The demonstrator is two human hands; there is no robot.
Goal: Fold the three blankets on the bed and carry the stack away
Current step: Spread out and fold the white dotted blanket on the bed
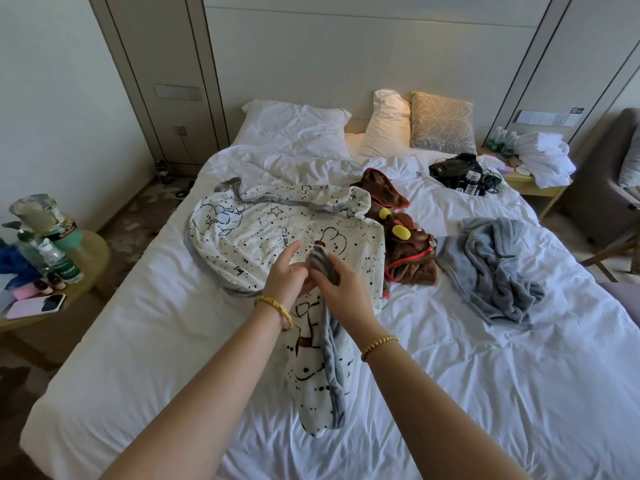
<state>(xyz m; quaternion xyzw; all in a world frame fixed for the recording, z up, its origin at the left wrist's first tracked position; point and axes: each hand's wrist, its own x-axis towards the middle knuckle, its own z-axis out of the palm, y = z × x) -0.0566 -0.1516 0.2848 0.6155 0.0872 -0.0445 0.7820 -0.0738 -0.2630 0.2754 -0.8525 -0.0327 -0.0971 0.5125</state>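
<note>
Daylight soft, fairly bright, coming from right side. Warm glow on pillows (388,123) at headboard. White bed (519,393) sheet slightly bluish. Shadows faint. Wide-angle bending of walls at edges. Focus sharp centrally.

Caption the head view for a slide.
Both hands, left hand and right hand, grip the spotted white blanket on the bed.
</note>
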